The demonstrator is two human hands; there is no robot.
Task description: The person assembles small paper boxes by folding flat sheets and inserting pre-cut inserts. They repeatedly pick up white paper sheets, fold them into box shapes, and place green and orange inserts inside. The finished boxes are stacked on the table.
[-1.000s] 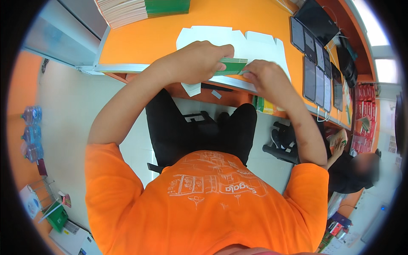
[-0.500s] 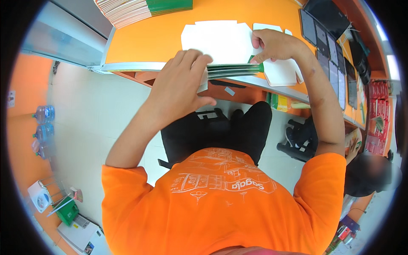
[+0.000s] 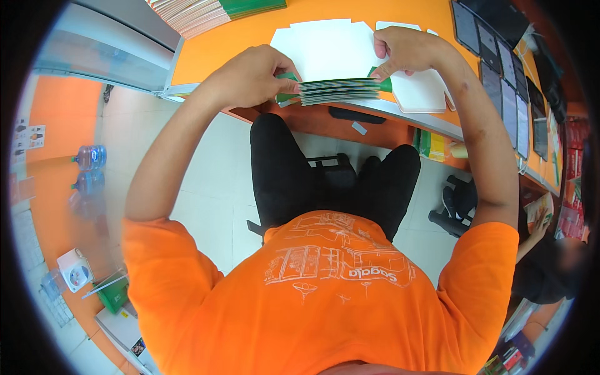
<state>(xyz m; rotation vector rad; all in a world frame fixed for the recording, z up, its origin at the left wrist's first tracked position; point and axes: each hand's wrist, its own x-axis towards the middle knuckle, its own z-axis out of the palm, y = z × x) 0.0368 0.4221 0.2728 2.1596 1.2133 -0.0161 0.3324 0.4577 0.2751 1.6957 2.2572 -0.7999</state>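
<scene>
While your left hand (image 3: 257, 76) grips one end of the green-edged stack (image 3: 340, 91), your right hand (image 3: 409, 51) grips the other.
White lettering (image 3: 373, 275) marks your orange shirt (image 3: 312, 322).

Head-mounted and fisheye-wide, looking down pretty close over an orange T-shirt (image 3: 325, 312) toward the orange desk (image 3: 209, 51).

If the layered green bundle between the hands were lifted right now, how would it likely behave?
The layered green bundle would probably fan or slide apart, since many separate edges show. It may flex, being thin-layered, and seems unlikely to roll, as its layers look flat.
</scene>
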